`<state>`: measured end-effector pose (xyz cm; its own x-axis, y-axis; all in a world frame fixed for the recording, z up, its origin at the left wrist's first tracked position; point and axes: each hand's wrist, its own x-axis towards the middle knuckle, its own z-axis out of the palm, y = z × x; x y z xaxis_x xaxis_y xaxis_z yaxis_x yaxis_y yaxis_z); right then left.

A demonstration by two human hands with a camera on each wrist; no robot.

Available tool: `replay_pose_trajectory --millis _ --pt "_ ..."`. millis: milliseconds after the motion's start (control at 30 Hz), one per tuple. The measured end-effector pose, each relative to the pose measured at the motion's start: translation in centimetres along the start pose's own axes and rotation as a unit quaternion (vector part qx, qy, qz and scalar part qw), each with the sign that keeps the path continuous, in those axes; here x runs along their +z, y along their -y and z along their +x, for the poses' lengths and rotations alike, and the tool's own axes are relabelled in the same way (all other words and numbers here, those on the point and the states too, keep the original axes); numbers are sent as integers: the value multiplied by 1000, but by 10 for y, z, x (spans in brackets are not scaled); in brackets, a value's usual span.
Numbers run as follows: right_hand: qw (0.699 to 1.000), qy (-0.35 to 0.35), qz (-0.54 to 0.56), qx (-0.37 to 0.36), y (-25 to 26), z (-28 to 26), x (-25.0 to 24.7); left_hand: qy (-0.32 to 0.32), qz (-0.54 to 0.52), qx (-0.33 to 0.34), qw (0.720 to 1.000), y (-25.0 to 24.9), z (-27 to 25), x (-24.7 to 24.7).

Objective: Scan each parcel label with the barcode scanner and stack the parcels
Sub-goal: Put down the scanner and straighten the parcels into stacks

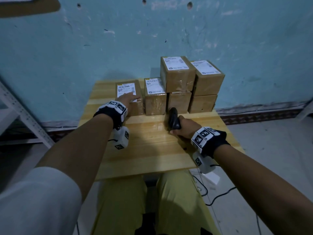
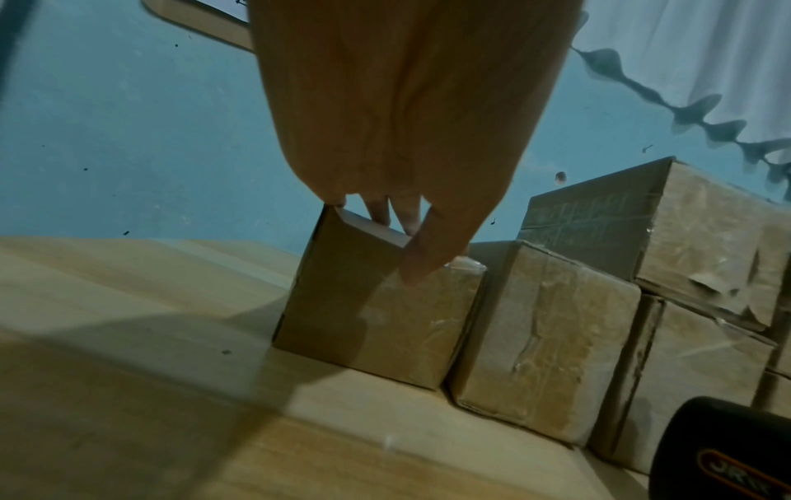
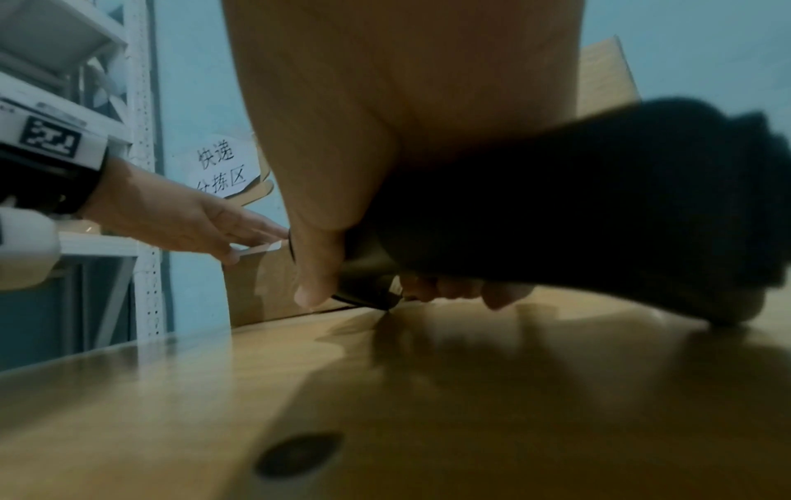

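A seated person's left hand (image 1: 126,100) lies flat, fingers straight and together, on the white label (image 1: 127,91) atop the leftmost parcel (image 1: 135,106), thumb hooked over the box's near top edge. The right hand (image 1: 182,127) curls tightly around the black barcode scanner (image 1: 173,118), which sits low over the wooden table (image 1: 147,150) just in front of the parcels. To the right of the touched parcel stands a second single parcel (image 1: 155,102), then two stacks of two (image 1: 193,85) against the blue wall (image 1: 84,48).

The left wrist view shows the fingertips (image 2: 411,220) resting on the box's top and the thumb on its taped front face, with the scanner's rounded end at the lower right corner. The right wrist view alone shows a paper sign with Chinese characters (image 3: 220,169) on the wall and white metal shelving (image 3: 141,135) beyond the left hand.
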<state>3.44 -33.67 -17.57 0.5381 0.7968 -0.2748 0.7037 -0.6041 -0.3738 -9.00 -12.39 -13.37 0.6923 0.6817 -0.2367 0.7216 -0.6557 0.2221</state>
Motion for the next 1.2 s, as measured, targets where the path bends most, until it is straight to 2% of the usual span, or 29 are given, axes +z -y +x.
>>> replay_pose_trajectory --millis 300,467,733,1100,1200 --pt "999 39 -12 33 1 6 4 -24 39 35 998 9 4 7" --pt "999 20 -20 31 1 7 3 -49 38 41 997 12 7 12" --pt "999 19 22 44 4 8 -5 -55 33 50 997 14 5 14" --pt "996 21 59 56 12 3 -20 -113 41 53 991 8 -3 21" --pt "996 -12 46 69 13 2 -24 -109 41 53 992 12 3 24"
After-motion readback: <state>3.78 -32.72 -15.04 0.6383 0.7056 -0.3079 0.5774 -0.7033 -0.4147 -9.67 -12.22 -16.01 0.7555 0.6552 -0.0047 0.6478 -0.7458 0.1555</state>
